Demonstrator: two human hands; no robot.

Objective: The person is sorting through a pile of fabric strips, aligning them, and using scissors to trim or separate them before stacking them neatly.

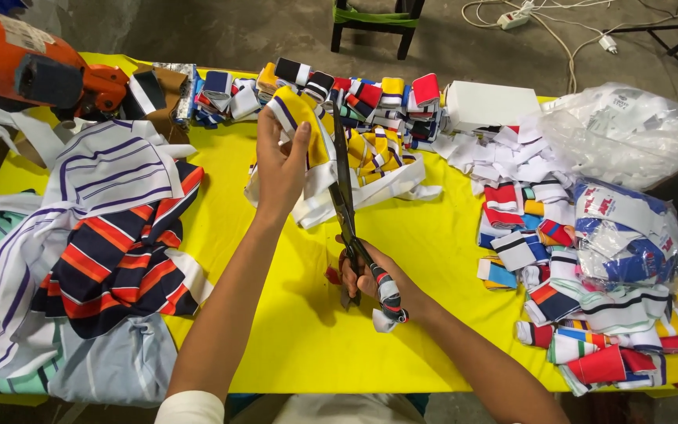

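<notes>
At frame centre, the left hand point(280, 169) pinches a yellow-striped fabric strip point(308, 133); the right hand point(370, 279), grip clamped on black scissors point(344, 200), cuts it above the yellow bench point(433, 235).

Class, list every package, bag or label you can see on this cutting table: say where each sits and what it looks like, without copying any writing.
White box: far edge of the table, right of centre; rectangular, plain white.
Clear plastic bag: far right corner; crumpled, see-through, holding white pieces.
Printed plastic bags: right edge, nearer; clear with red and blue print, lying on folded striped fabric pieces.
Label on orange machine: top left; pale sticker, too blurred to describe further.
</notes>
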